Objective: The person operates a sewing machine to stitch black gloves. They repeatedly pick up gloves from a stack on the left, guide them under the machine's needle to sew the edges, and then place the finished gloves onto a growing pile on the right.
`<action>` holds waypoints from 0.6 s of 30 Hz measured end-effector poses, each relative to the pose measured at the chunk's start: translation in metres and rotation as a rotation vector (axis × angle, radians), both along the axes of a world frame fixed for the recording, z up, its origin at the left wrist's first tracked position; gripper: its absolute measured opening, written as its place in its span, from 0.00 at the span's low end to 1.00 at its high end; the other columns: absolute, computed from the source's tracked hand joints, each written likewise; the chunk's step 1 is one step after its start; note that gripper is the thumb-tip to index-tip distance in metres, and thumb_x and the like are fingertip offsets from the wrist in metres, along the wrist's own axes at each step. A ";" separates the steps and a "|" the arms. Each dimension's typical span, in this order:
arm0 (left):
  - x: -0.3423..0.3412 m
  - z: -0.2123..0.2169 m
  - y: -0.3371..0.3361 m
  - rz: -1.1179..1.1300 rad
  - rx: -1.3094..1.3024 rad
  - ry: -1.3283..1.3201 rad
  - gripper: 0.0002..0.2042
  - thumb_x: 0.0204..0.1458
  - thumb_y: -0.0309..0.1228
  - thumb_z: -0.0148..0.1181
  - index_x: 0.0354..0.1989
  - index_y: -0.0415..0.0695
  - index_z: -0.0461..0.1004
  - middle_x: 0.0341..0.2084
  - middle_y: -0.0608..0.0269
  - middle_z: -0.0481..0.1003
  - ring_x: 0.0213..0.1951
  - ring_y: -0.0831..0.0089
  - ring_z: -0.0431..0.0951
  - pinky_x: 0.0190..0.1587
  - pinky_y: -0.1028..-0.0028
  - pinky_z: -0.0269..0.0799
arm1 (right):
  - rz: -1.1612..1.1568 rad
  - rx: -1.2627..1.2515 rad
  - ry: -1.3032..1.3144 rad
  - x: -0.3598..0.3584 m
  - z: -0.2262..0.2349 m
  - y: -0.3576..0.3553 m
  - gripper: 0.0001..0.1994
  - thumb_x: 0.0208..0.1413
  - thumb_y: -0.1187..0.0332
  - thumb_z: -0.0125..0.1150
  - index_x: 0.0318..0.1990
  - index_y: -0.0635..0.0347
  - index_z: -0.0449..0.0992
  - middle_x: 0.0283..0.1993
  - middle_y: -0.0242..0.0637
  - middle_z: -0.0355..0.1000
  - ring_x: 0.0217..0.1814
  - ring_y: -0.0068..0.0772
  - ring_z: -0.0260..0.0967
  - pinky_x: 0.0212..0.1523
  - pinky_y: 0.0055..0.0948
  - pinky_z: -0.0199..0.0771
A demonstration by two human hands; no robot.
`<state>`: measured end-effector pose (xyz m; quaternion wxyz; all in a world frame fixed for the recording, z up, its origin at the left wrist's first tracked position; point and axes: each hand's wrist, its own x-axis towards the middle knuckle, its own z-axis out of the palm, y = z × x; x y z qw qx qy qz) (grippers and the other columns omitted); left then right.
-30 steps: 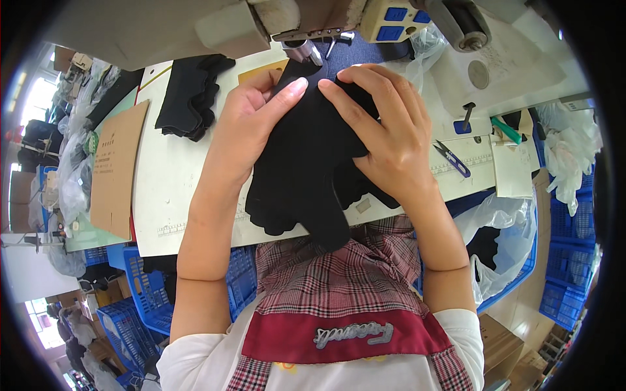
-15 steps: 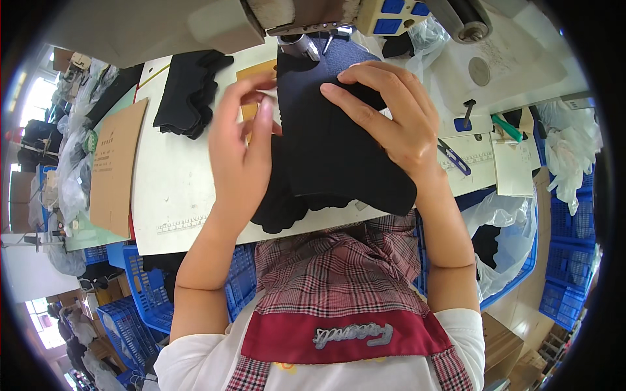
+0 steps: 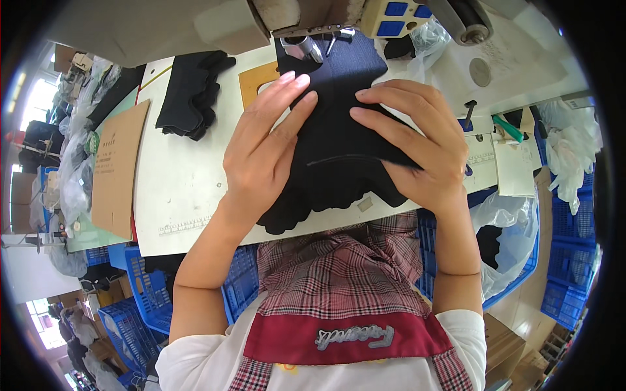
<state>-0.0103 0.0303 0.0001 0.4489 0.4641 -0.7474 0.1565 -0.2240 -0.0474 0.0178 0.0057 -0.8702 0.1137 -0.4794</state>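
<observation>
A black fabric piece [image 3: 336, 133] lies under both my hands, its far end beneath the sewing machine's presser foot area [image 3: 334, 40]. My left hand [image 3: 261, 146] rests along the fabric's left edge, its fingers stretched toward the machine. On the right side, my right hand [image 3: 417, 140] has its fingers spread over the cloth; its thumb is hard to make out. More black fabric with a wavy edge [image 3: 283, 212] sits underneath, toward my lap. The sewing machine head [image 3: 313, 16] hides the stitching spot.
A stack of black wavy-edged pieces [image 3: 189, 98] lies on the white table [image 3: 176, 189] at left, beside a cardboard sheet [image 3: 117, 169]. A green-handled tool [image 3: 507, 129] is at right. Blue baskets [image 3: 147, 287] and a plastic-lined bin [image 3: 505, 234] stand below the table.
My left hand has come down onto the fabric's left edge. My right hand has shifted right and toward me. The fabric's near end, earlier spread toward my lap, now looks folded or drawn back.
</observation>
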 end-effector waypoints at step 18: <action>-0.001 -0.006 -0.023 0.067 -0.086 0.009 0.20 0.47 0.14 0.61 0.50 0.39 0.79 0.47 0.52 0.78 0.48 0.56 0.79 0.50 0.66 0.75 | -0.250 -0.202 0.046 0.025 -0.005 -0.010 0.17 0.42 0.74 0.62 0.44 0.60 0.81 0.46 0.36 0.72 0.49 0.38 0.71 0.47 0.35 0.70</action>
